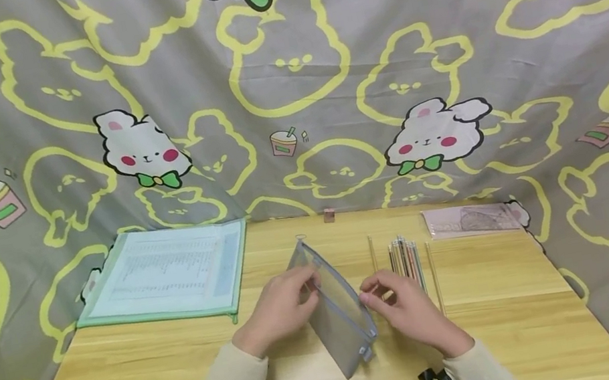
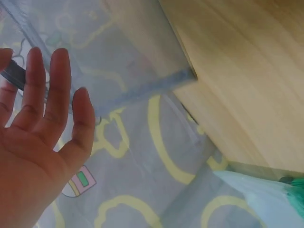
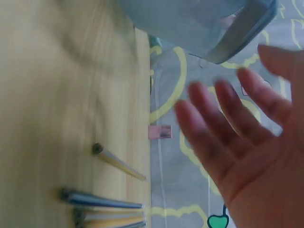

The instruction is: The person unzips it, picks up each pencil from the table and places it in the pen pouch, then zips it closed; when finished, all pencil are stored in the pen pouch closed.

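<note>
A translucent grey-blue zipper pouch [image 1: 339, 319] is held up over the table, its long zipper side gaping. My left hand [image 1: 285, 305] pinches it near the upper part of the opening; in the left wrist view the thumb and index finger of that hand [image 2: 47, 128] meet on a dark strip at its edge. Beside the other side of the opening is my right hand [image 1: 408, 311], its fingers loosely bent in the head view. In the right wrist view that hand [image 3: 247, 137] has its fingers spread, with nothing between them, below the pouch [image 3: 199, 28].
Several pencils [image 1: 405, 260] lie bunched behind my right hand, with a single pencil [image 1: 434, 276] to their right and another pencil [image 1: 373, 252] to their left. A green-edged folder [image 1: 172, 274] with a printed sheet lies back left. A pinkish flat packet [image 1: 471, 219] lies back right. Patterned curtain [image 1: 321, 78] surrounds the table.
</note>
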Tool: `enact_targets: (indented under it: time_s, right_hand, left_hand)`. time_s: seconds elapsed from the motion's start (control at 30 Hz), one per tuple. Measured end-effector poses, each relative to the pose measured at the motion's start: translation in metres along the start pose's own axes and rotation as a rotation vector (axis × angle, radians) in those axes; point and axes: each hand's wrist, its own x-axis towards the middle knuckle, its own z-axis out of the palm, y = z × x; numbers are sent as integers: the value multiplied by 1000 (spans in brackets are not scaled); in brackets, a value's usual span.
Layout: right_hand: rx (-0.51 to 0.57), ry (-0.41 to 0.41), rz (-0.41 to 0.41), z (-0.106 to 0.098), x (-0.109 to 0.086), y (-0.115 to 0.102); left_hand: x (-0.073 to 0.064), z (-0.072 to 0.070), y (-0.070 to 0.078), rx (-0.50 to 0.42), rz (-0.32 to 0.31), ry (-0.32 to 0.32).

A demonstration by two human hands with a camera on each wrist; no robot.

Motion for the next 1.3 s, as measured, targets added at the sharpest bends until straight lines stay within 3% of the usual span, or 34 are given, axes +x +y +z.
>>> enact_targets:
  time_s: [0.1, 0.37, 0.6, 0.93, 1.3]
  right_hand:
    - [12, 73, -15, 2, 15, -4]
    - [54, 13, 1, 17, 33, -8]
    - [14, 75, 92, 23, 34, 3]
    - [-67, 219, 210, 16, 31, 27]
    - [-21, 168, 233, 23, 30, 22]
  left_hand:
    - [2, -1, 2, 14, 28, -13]
    - [0, 2, 5, 20, 79, -27]
    - [-4, -6, -1, -33, 27, -40]
    - [-11, -28, -26, 52, -78, 92]
    - [-3, -19, -19, 51, -2, 100]
